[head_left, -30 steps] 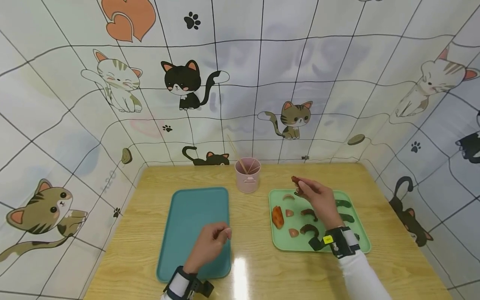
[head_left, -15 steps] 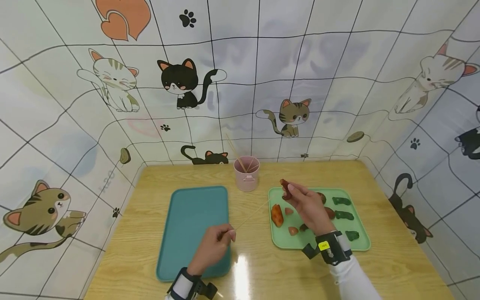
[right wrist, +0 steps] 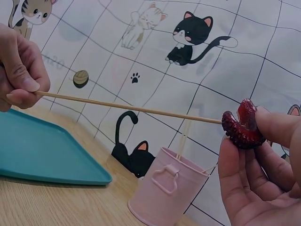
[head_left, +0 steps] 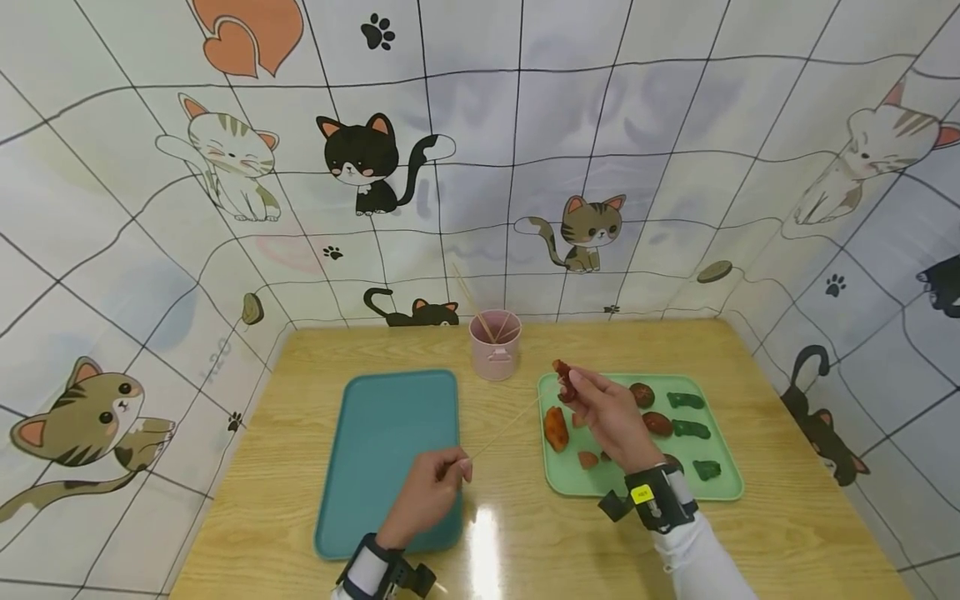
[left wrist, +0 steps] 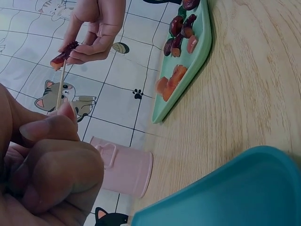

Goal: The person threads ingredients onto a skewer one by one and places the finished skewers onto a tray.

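Observation:
My left hand [head_left: 431, 492] pinches the end of a thin bamboo skewer [right wrist: 131, 107] above the right side of the teal tray [head_left: 390, 417]. Between its thumb and fingers, my right hand [head_left: 618, 421] holds a dark red, curled octopus tentacle [right wrist: 242, 136] with suckers along its edge. The skewer's far end meets the tentacle in the right wrist view; how deep it goes in, I cannot tell. Below the right hand lies the light green tray [head_left: 562, 479], partly covered by hand and wrist. It carries an orange-brown chicken wing [head_left: 556, 429], green pieces [head_left: 690, 428] and brown round pieces [head_left: 658, 423].
A pink bucket [head_left: 495, 358] with a few more skewers [head_left: 474, 302] stands between the trays at the back. Behind the wooden table [head_left: 510, 500] hangs a cat-patterned wall covering [head_left: 480, 192]. Small pinkish chunks [head_left: 588, 459] also lie on the green tray.
My right hand has moved left and toward me from the green tray with the tentacle, uncovering food on the right. My left hand has shifted slightly; its skewer now points toward the tentacle.

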The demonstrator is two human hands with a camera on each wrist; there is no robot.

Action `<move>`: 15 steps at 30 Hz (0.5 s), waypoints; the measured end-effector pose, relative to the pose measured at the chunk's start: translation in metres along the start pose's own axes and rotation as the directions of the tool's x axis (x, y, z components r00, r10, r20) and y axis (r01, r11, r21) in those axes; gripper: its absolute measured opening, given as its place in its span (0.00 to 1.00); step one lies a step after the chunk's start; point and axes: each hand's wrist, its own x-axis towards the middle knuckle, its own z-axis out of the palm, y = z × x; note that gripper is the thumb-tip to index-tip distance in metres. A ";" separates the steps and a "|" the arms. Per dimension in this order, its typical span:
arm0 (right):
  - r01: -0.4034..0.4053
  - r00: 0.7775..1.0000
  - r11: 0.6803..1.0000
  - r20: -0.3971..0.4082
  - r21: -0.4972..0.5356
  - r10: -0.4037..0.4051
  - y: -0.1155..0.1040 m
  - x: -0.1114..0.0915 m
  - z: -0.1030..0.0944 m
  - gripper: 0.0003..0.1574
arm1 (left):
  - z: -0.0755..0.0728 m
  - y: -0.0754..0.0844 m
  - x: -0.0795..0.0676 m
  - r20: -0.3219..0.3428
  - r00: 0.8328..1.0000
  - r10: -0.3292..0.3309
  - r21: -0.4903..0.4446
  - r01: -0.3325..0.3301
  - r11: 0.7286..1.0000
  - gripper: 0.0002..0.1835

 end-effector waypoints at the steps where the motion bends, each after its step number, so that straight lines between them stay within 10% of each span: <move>1: 0.001 1.000 1.000 -0.001 -0.007 -0.001 0.000 0.000 0.001 0.08 | 0.000 0.000 0.000 -0.002 1.000 -0.001 0.000 0.001 1.000 0.16; 15: -0.024 1.000 0.993 0.000 -0.119 0.025 0.007 -0.006 0.011 0.11 | 0.001 0.001 -0.001 -0.009 1.000 0.003 -0.017 -0.004 1.000 0.15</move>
